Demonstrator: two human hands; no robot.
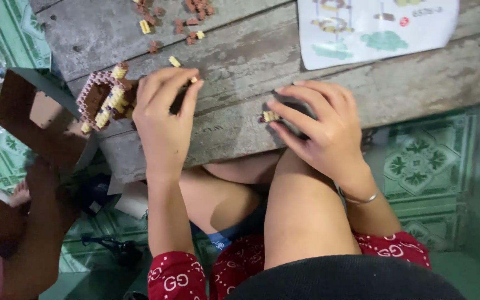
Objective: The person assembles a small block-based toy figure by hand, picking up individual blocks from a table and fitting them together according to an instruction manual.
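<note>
Between our fingers sits a tiny yellow brick cluster (270, 116), pinched at the fingertips of our right hand (320, 133) just above the near edge of the counter (251, 61); that hand is closed on it. It looks light, hard and a little slippery, we judge, and small enough that only a fingertip pinch on its sides will hold it, with loose studs likely to pop apart under a squeeze. At about nine o'clock from it our left hand (165, 119) rests on the counter with its fingers curled together near a single yellow piece (194, 80); whether it truly grips that piece we cannot tell. Just beside the left hand, again at nine o'clock, stands the half-built brown and yellow model (104, 100), touching or nearly touching the knuckles; it seems fragile, best taken by its brown walls. Toward twelve o'clock loose brown and yellow bricks (187, 19) lie scattered, and at two o'clock a white instruction sheet (376, 28) lies flat. At far nine o'clock a brown cardboard box (40, 119) overhangs the green tiled floor (423, 161), with another person's arm (40, 233) below it.
</note>
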